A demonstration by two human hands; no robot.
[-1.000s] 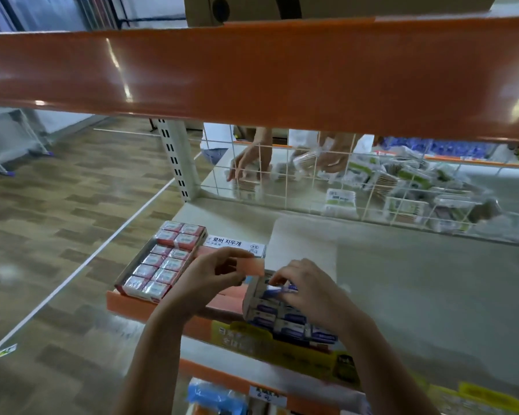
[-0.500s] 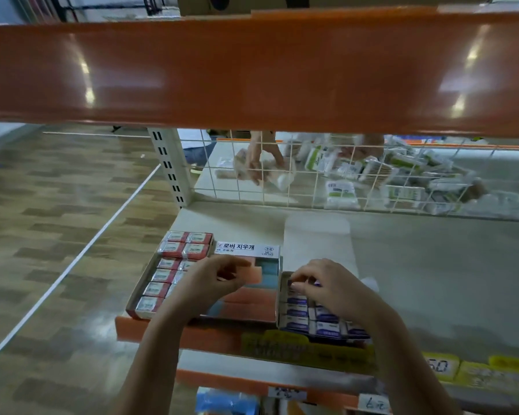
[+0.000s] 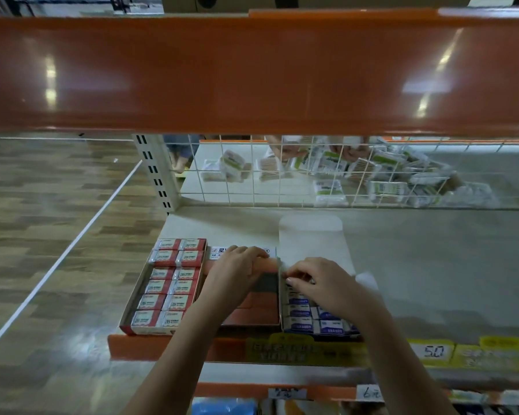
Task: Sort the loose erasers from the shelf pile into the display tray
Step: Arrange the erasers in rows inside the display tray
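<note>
Three open display trays stand side by side at the shelf's front left. The middle tray (image 3: pixel 266 283) holds flat orange erasers (image 3: pixel 259 313) and shows a bare grey gap near its back. My left hand (image 3: pixel 237 272) grips an orange eraser (image 3: pixel 268 264) low over that back end. The right tray, with its lid flap (image 3: pixel 312 241) lying open behind it, holds blue-and-white wrapped erasers (image 3: pixel 300 313). My right hand (image 3: pixel 322 286) has curled fingers pinching a blue-and-white eraser at this tray's back left corner; the eraser is mostly hidden.
The left tray is packed with red-wrapped erasers (image 3: pixel 170 284). An orange shelf beam (image 3: pixel 258 73) hangs close overhead. A wire grid (image 3: pixel 282 175) closes the back, with plastic packs and another person's hands behind it. Grey shelf surface (image 3: pixel 432 271) extends to the right. Price tags (image 3: pixel 432 351) line the front edge.
My left hand has lowered the orange eraser from above the tray to the tray's back end. My right hand has shifted to the blue tray's back corner. The camera has moved closer.
</note>
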